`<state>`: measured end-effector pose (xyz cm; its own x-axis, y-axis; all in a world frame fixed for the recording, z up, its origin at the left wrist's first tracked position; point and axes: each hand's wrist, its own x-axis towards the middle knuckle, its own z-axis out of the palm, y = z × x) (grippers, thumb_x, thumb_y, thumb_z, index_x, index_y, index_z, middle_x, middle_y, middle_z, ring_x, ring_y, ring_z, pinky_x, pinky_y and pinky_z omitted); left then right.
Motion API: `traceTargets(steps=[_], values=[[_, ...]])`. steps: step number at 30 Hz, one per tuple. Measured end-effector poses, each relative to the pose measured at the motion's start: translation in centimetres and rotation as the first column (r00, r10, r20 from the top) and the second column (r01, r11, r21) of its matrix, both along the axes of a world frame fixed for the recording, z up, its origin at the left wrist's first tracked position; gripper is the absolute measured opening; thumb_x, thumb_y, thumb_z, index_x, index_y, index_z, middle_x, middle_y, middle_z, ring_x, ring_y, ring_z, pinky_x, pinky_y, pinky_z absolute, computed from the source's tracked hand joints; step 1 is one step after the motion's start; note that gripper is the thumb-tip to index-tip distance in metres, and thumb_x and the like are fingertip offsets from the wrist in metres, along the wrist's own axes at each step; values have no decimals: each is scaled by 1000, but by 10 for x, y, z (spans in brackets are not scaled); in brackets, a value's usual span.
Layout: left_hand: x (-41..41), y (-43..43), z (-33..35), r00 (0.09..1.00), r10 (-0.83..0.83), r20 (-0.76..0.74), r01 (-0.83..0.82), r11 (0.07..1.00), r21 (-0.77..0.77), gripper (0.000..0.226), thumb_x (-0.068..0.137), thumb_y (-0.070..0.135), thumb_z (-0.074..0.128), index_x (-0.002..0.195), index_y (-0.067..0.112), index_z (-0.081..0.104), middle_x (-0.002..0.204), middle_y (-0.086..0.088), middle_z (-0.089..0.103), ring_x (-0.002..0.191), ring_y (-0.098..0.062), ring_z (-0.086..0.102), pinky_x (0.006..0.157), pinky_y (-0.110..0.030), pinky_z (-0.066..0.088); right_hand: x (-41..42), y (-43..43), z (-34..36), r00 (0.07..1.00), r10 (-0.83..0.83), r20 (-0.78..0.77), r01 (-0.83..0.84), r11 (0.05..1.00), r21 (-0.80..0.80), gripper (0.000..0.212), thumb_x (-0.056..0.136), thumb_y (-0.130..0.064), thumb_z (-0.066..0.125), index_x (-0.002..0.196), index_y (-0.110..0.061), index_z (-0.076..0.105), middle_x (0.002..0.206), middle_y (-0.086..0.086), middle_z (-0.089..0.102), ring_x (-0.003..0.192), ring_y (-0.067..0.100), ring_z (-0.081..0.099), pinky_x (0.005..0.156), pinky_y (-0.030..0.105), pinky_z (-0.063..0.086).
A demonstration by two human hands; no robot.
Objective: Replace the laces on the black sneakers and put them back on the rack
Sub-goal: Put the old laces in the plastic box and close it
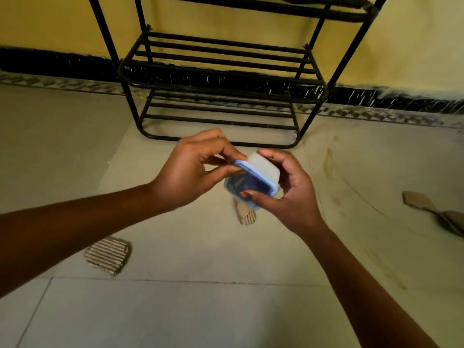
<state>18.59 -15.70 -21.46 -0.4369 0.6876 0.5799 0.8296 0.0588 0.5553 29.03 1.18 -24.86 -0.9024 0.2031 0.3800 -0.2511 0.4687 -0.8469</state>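
Left hand: narrow; the top edge of a blue lid is pinched between thumb and fingertips.
Right hand: curled round a small plastic box, with the thumb laid on the lid's lower edge and the fingers over the top.
Box: held in the air above the floor, tipped on its side, with the lid facing the camera. What is inside cannot be made out.
Black sneakers and laces: not in view; their place cannot be told.
Rack: stood against the wall, just beyond the hands, with its lower shelves bare.
Step judged: the lid is probably being prised off, perhaps to reach new laces.
Risk, spill: if the lid is popped while the box is tipped, the contents could be thrown out onto the floor.
Risk, slip: the box is held only by fingertips and thumb, so a hard pull on the lid could jerk it loose and drop it.
Risk, clutter: cardboard scraps lie on the floor near the hands, and anything small that falls could be lost among them.
Remedy judged: the box should be turned lid-up before the lid is freed.
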Motion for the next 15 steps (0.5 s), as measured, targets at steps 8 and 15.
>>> traceTargets(steps=[8, 15], values=[[4, -1, 0, 921, -41, 386, 79, 993, -84, 18, 71, 15, 73, 80, 27, 63, 75, 8, 64, 77, -13, 64, 69, -30, 57, 0, -3, -4, 995, 79, 68, -70, 989, -128, 41, 70, -15, 74, 109, -19, 61, 98, -10, 65, 89, 2, 64, 76, 16, 51], [-4, 7, -10, 682, -32, 731, 155, 983, -101, 43, 66, 39, 65, 105, 21, 59, 107, -3, 63, 99, -16, 62, 84, -31, 54, -7, 6, 1, 974, 187, 125, -126, 913, -387, 33, 69, -6, 74, 100, -15, 68, 88, -4, 71, 84, 15, 67, 72, 26, 53]])
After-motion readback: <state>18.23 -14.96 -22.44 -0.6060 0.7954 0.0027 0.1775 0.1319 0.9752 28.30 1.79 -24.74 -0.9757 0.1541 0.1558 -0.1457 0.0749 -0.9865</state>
